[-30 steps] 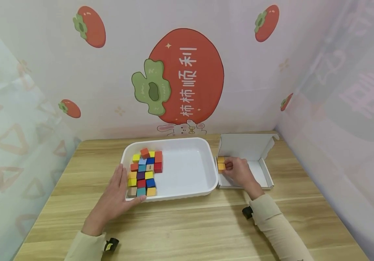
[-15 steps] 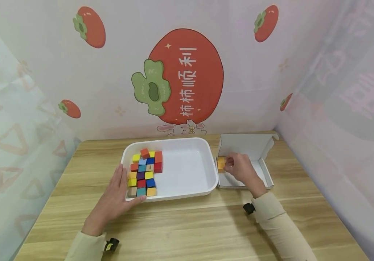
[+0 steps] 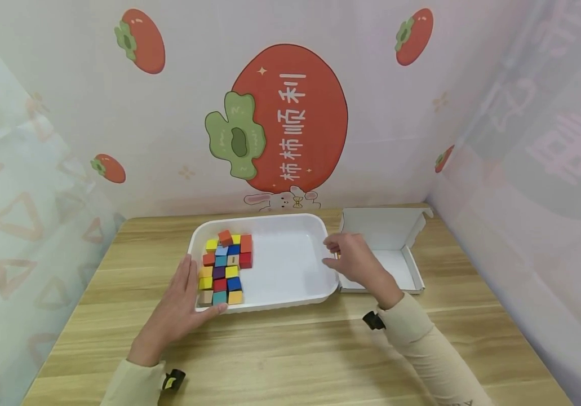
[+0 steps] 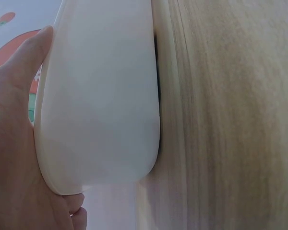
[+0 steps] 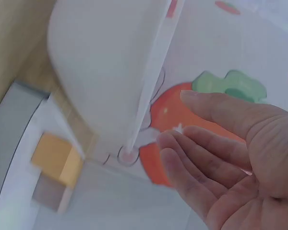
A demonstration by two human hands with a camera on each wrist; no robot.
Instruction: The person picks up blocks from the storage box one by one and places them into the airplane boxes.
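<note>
Could bump the right rim of the white tray [image 3: 285, 265] with the right hand [image 3: 358, 260], given how close to that edge; could also topple the skewed orange-red block [image 3: 225, 238], seemingly perched on neighbours among the coloured blocks [image 3: 219, 273], through any jolt from the left hand [image 3: 177, 305]. On the left: fingers and thumb spread along the tray's near-left corner, touching, not clamped. On the right: thumb and fingers apart, nothing visible between. Orange block [image 5: 53, 155] at the tray-side end of the open white box [image 3: 397, 268], below the right fingers, not touching; greyish shape [image 5: 49, 190] beside, too blurred to identify.
</note>
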